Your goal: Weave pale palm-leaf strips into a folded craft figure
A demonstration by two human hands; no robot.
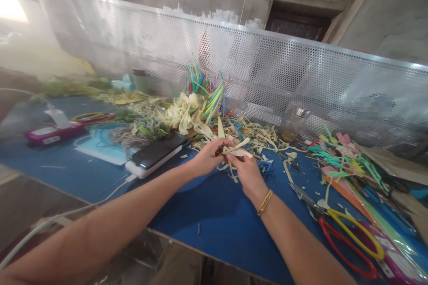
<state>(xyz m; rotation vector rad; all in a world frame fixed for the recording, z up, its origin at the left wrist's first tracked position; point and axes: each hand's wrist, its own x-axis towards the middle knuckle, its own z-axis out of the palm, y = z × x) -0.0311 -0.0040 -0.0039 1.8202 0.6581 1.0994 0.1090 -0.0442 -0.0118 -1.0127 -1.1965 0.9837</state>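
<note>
Both my hands meet over the middle of the blue table, fingers pinched around pale, flat strips [241, 144] that look like dried husk or leaf. My left hand [210, 156] is closed on the strips from the left side. From the right, my right hand [245, 171], with a gold bracelet [265, 202] at the wrist, grips them too. One pale strip points upward and others stick out to the right. Just behind the hands lies a heap of pale scraps [261, 136]. The exact fingertip hold is partly hidden.
Left of my hands, a phone [157, 150] rests on a white power bank [140, 170] with a cable. Scissors [351, 231] with red and yellow handles lie at right. Colourful stems [214, 98], a glass bottle [296, 122] and a perforated metal screen [227, 53] stand behind.
</note>
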